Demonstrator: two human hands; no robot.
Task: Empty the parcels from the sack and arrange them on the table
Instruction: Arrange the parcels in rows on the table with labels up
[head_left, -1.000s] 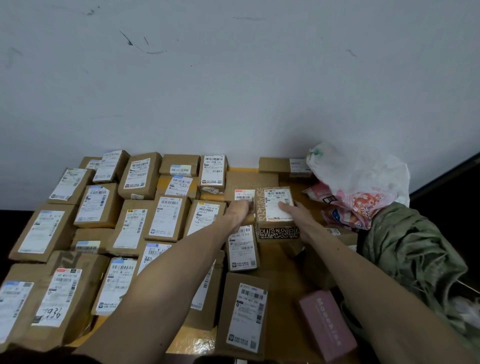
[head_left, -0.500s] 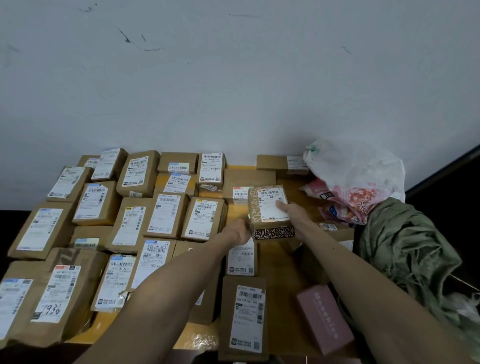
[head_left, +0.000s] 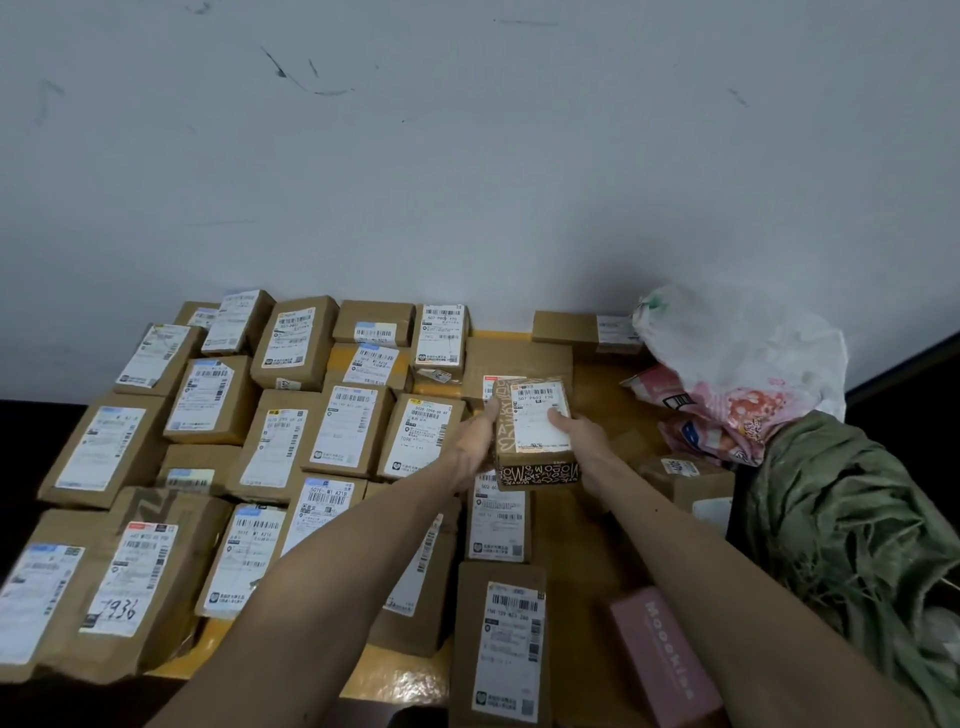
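Note:
A small brown box (head_left: 535, 431) with a white label and a black patterned front side is held above the yellow table (head_left: 597, 384), between both my hands. My left hand (head_left: 475, 436) grips its left side. My right hand (head_left: 579, 434) holds its right side, thumb on the label. Several labelled brown cardboard parcels (head_left: 208, 400) lie in rows over the left and middle of the table. The green sack (head_left: 852, 519) lies crumpled at the right edge.
A white and pink plastic bag (head_left: 743, 374) lies at the back right beside the sack. A pink box (head_left: 665, 660) rests near the front right. A white wall stands right behind the table. A bare yellow strip runs down the table's middle right.
The small patterned box has come a little toward me and tilted. My left hand has shifted from the label behind it to the box's left side.

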